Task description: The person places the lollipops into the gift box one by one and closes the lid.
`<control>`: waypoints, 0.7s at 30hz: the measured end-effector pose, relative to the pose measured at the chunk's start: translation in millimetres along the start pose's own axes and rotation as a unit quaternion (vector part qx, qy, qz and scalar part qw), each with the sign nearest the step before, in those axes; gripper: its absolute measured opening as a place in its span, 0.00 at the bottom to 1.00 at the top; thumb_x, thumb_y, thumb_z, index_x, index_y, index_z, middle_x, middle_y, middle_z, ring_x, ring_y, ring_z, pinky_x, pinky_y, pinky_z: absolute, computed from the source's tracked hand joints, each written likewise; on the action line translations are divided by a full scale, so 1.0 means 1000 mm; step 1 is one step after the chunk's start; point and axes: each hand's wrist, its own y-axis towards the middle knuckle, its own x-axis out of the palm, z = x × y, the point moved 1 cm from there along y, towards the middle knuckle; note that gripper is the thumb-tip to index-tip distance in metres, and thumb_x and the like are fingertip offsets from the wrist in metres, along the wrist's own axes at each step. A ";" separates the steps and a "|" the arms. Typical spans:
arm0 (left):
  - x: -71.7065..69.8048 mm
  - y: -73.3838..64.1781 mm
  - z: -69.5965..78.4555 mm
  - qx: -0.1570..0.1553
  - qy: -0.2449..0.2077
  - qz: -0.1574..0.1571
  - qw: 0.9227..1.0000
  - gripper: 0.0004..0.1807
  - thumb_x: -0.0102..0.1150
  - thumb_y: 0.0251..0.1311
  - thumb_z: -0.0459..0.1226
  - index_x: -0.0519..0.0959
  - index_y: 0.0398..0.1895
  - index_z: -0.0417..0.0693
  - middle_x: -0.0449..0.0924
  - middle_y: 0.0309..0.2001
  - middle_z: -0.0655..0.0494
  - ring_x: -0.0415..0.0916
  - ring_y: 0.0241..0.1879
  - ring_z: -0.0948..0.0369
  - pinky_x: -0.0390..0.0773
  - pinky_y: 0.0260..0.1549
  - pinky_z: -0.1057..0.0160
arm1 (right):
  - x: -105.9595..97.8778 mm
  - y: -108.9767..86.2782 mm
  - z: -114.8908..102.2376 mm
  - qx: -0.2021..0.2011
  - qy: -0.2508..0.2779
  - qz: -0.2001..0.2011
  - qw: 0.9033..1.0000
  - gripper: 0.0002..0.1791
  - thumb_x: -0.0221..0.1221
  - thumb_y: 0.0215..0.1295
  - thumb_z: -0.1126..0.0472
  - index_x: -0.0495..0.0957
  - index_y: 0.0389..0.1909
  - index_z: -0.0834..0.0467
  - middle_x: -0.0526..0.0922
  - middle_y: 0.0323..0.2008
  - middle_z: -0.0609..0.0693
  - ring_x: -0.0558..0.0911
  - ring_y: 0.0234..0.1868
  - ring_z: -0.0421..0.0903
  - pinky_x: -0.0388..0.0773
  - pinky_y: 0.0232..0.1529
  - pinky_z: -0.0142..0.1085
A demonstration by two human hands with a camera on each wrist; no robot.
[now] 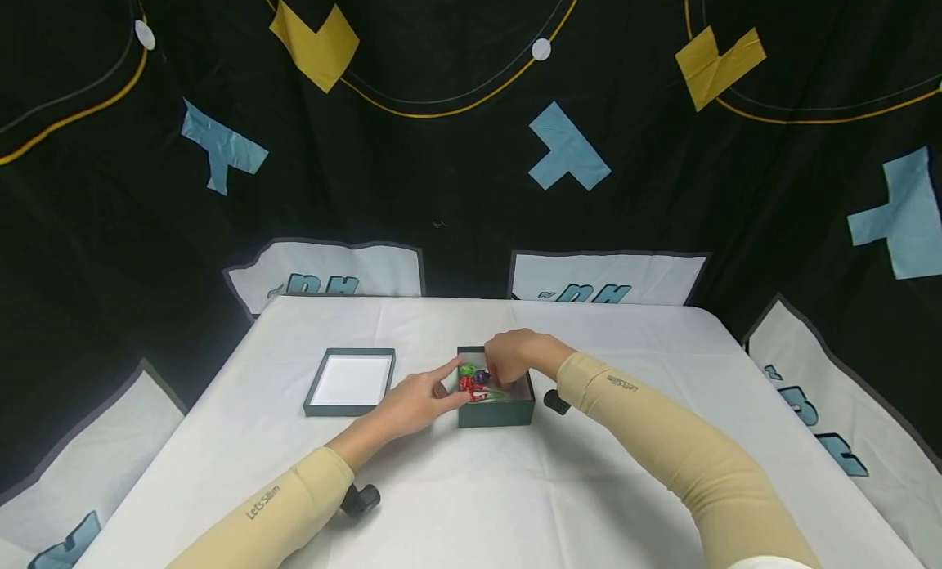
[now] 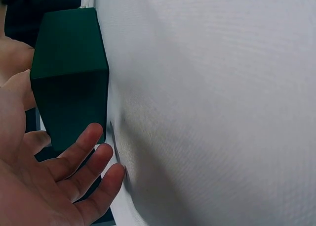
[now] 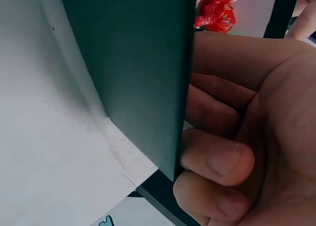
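Note:
A dark green open box (image 1: 495,415) stands on the table, with small wrapped candies inside: a green one (image 1: 467,369), a purple one (image 1: 482,377) and red ones (image 1: 466,384). Pale thin sticks lie near its front wall. My left hand (image 1: 419,401) is at the box's left side, thumb and forefinger touching its edge, the other fingers loosely spread in the left wrist view. Over the right side, my right hand (image 1: 509,356) reaches down into the box with bent fingers. In the right wrist view the box wall (image 3: 133,63) hides its thumb and forefinger tips, so whether they hold anything is unclear.
A shallow green-rimmed lid (image 1: 349,410) with a white inside lies left of the box. The table has a white cloth (image 1: 471,504). Dark wrist cameras (image 1: 360,500) hang below both forearms. Behind the table hangs a black patterned curtain (image 1: 441,176).

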 end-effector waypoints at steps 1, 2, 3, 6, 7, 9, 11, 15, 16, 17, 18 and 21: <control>0.000 0.000 0.000 0.000 0.000 0.000 1.000 0.40 0.59 0.66 0.58 0.60 0.79 0.58 0.81 0.33 0.57 0.74 0.28 0.61 0.73 0.27 0.61 | 0.000 0.000 0.001 0.000 0.003 0.003 1.000 0.04 0.69 0.60 0.59 0.88 0.34 0.46 0.85 0.32 0.40 0.79 0.34 0.42 0.81 0.48 0.41; 0.000 0.000 0.000 0.000 0.001 0.000 1.000 0.40 0.59 0.66 0.57 0.60 0.79 0.58 0.81 0.34 0.57 0.74 0.28 0.61 0.73 0.27 0.61 | 0.001 0.000 0.002 0.001 0.005 0.007 1.000 0.04 0.69 0.60 0.59 0.88 0.35 0.46 0.85 0.32 0.40 0.79 0.34 0.42 0.81 0.48 0.41; 0.000 0.000 0.000 0.000 0.001 0.001 1.000 0.40 0.59 0.67 0.57 0.60 0.79 0.58 0.81 0.34 0.57 0.74 0.28 0.61 0.73 0.27 0.61 | 0.000 -0.001 0.002 0.002 0.007 0.013 1.000 0.04 0.69 0.61 0.59 0.88 0.35 0.46 0.85 0.33 0.40 0.79 0.34 0.42 0.81 0.47 0.41; 0.000 0.000 0.001 0.001 0.004 0.003 1.000 0.40 0.59 0.67 0.57 0.60 0.79 0.58 0.81 0.34 0.57 0.73 0.28 0.61 0.72 0.27 0.61 | -0.001 -0.004 0.004 0.003 0.008 0.035 0.999 0.05 0.68 0.62 0.60 0.88 0.37 0.46 0.85 0.34 0.41 0.79 0.34 0.42 0.81 0.46 0.40; 0.000 0.000 0.001 0.000 0.006 0.003 1.000 0.40 0.60 0.67 0.56 0.60 0.78 0.59 0.81 0.34 0.57 0.73 0.28 0.61 0.72 0.27 0.61 | -0.002 -0.005 0.005 0.004 0.007 0.041 0.999 0.06 0.67 0.62 0.60 0.88 0.38 0.47 0.85 0.35 0.41 0.79 0.34 0.42 0.81 0.46 0.40; 0.000 0.000 0.002 0.001 0.010 0.004 1.000 0.40 0.60 0.66 0.57 0.61 0.78 0.59 0.81 0.34 0.57 0.73 0.28 0.61 0.72 0.27 0.61 | -0.004 -0.008 0.005 0.005 0.002 0.052 0.999 0.07 0.66 0.63 0.61 0.88 0.40 0.48 0.86 0.36 0.42 0.79 0.34 0.42 0.81 0.46 0.40; 0.000 0.000 0.002 0.003 0.014 0.005 1.000 0.40 0.60 0.66 0.57 0.61 0.78 0.59 0.82 0.33 0.57 0.73 0.28 0.62 0.72 0.27 0.61 | -0.005 -0.009 0.006 0.009 -0.004 0.057 0.998 0.08 0.66 0.63 0.61 0.89 0.41 0.49 0.86 0.37 0.43 0.79 0.34 0.42 0.81 0.46 0.41; 0.000 0.000 0.003 0.002 0.015 0.006 1.000 0.40 0.60 0.67 0.56 0.60 0.79 0.59 0.81 0.33 0.57 0.73 0.27 0.62 0.72 0.27 0.61 | -0.005 -0.009 0.006 0.018 -0.018 0.063 0.998 0.09 0.66 0.63 0.62 0.88 0.43 0.51 0.86 0.38 0.44 0.80 0.34 0.42 0.81 0.47 0.41; 0.000 0.000 0.002 0.001 0.014 0.006 1.000 0.40 0.60 0.67 0.56 0.60 0.79 0.59 0.81 0.33 0.57 0.73 0.27 0.61 0.72 0.27 0.61 | -0.004 -0.008 0.006 0.021 -0.021 0.064 0.998 0.09 0.66 0.64 0.61 0.87 0.44 0.51 0.86 0.38 0.44 0.80 0.34 0.42 0.81 0.46 0.41; 0.000 0.000 0.002 0.002 0.014 0.006 1.000 0.40 0.60 0.67 0.56 0.60 0.79 0.59 0.81 0.33 0.57 0.73 0.27 0.61 0.72 0.27 0.61 | -0.003 -0.008 0.005 0.023 -0.025 0.064 0.997 0.08 0.66 0.64 0.61 0.87 0.44 0.51 0.86 0.38 0.44 0.79 0.34 0.42 0.81 0.46 0.41; 0.000 0.000 0.002 0.002 0.014 0.007 1.000 0.39 0.60 0.67 0.56 0.60 0.79 0.59 0.81 0.33 0.57 0.73 0.27 0.61 0.72 0.26 0.61 | -0.002 -0.007 0.005 0.025 -0.030 0.063 0.997 0.08 0.66 0.64 0.60 0.87 0.43 0.51 0.86 0.37 0.44 0.79 0.34 0.42 0.81 0.46 0.40; 0.002 0.001 0.001 0.005 0.014 0.005 1.000 0.39 0.60 0.67 0.56 0.60 0.78 0.59 0.81 0.33 0.57 0.73 0.27 0.62 0.72 0.27 0.61 | 0.002 -0.006 0.004 0.029 -0.041 0.058 0.997 0.06 0.65 0.66 0.59 0.87 0.42 0.51 0.86 0.34 0.44 0.79 0.31 0.42 0.81 0.43 0.39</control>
